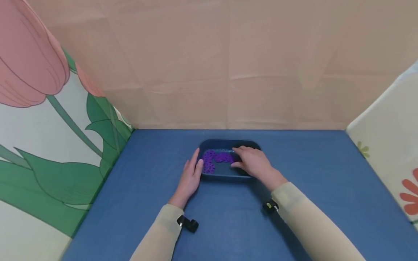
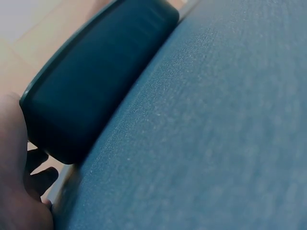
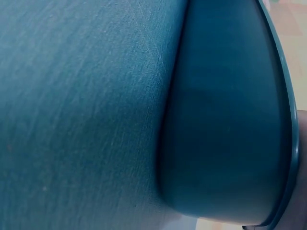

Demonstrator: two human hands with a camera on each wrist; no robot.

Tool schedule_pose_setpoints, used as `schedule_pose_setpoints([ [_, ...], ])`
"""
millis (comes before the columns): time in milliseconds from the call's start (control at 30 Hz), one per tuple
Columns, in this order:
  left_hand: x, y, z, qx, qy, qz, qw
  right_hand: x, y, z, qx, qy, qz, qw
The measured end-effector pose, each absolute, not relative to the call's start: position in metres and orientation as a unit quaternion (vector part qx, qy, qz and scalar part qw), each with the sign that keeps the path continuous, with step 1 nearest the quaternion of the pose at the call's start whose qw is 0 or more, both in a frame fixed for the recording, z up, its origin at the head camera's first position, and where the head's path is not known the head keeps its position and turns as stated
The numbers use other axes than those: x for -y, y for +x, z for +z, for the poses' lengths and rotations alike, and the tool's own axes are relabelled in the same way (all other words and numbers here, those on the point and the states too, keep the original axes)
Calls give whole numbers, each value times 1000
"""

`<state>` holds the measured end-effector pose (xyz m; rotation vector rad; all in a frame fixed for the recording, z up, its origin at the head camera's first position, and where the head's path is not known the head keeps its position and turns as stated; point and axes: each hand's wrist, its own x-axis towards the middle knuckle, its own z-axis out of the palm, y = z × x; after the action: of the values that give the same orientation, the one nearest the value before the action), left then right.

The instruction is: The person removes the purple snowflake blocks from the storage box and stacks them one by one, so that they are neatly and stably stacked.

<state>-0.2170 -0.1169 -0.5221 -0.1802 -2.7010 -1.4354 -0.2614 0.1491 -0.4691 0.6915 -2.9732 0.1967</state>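
Note:
A dark blue rectangular tray (image 1: 225, 178) stands on the blue tabletop in the head view. Inside it, small purple pieces (image 1: 209, 161) with dark specks lie along the left side and toward the middle; their exact kind is too small to tell. My left hand (image 1: 190, 179) rests against the tray's left end, fingers extended. Over the right part of the tray, my right hand (image 1: 254, 162) reaches in with thumb and fingers apart beside the purple pieces. The tray's outer wall (image 2: 96, 72) fills much of the left wrist view. In the right wrist view, most of that hand is hidden.
Blue cloth (image 1: 222, 221) covers the tabletop. A plain beige sheet (image 1: 228, 72) rises behind it. Printed panels with a tulip (image 1: 29, 54) at left and flowers (image 1: 410, 195) at right border the sides. Small black cameras (image 1: 188, 223) sit at both wrists.

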Motion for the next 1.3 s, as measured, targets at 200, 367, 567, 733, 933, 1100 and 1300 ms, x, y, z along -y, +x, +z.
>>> schedule_pose_setpoints([
  [200,116,-218,-523,886,-52,-460,39,-148,-262,-470,972,229,41,35],
  [367,116,-218,-522,886,-53,-458,38,-147,-262,-467,972,232,24,37],
  [567,114,-218,-520,883,-61,-463,37,-148,-264,-467,974,224,23,27],
  [733,113,-217,-519,882,-64,-465,37,-149,-264,-467,974,223,21,21],
  [933,112,-216,-518,883,-61,-464,34,-150,-264,-468,974,225,22,25],
  [1100,111,-216,-518,883,-56,-465,33,-150,-265,-469,974,222,35,32],
  [1300,111,-216,-518,884,-50,-464,30,-150,-265,-467,973,224,48,32],
])
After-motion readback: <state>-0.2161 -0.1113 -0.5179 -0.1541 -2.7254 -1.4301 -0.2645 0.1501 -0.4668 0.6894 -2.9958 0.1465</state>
